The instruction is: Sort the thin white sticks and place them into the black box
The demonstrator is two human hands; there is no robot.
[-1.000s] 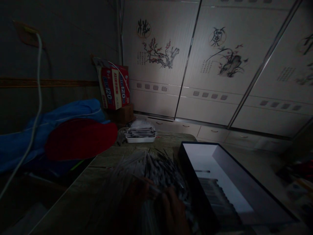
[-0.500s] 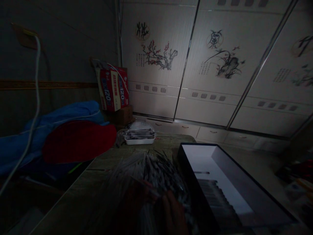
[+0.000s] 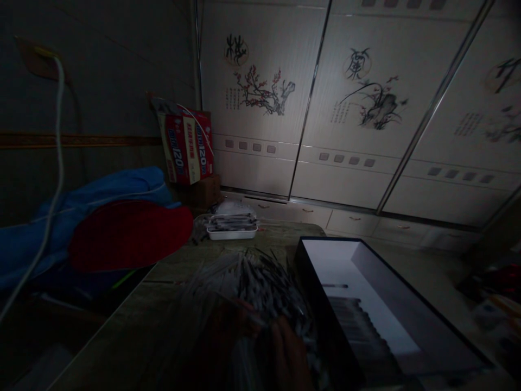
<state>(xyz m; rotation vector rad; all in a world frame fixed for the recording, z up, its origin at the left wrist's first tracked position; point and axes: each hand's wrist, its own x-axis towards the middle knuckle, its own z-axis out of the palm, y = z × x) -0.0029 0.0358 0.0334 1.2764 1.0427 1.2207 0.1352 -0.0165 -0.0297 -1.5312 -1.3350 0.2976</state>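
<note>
My left hand [image 3: 225,332], very dark in the shade, is closed around a thin pale stick-like piece [image 3: 236,302] that points up and left. Beside it, my right hand [image 3: 290,350] has its fingers curled close to the near end of that piece; what lies in these fingers is too dark to make out. Under and beyond both hands spreads a heap of thin clear and dark slender pieces [image 3: 268,277]. Right of the heap stands an open box [image 3: 386,288] with dark sides and a white inside. A row of slim dark-ended sticks [image 3: 358,328] lies in it, with one stick [image 3: 336,285] apart.
A white tray [image 3: 232,235] full of slender pieces stands at the far end of the table [image 3: 134,315]. To the left are a red cushion-like thing [image 3: 130,236], blue cloth [image 3: 109,187] and a white cable [image 3: 60,136]. A red carton [image 3: 187,146] stands before the cabinet doors [image 3: 260,125].
The view has shifted very slightly. Both hands stay nearly in place over the heap, with the right fingers a little lower and more bunched.
</note>
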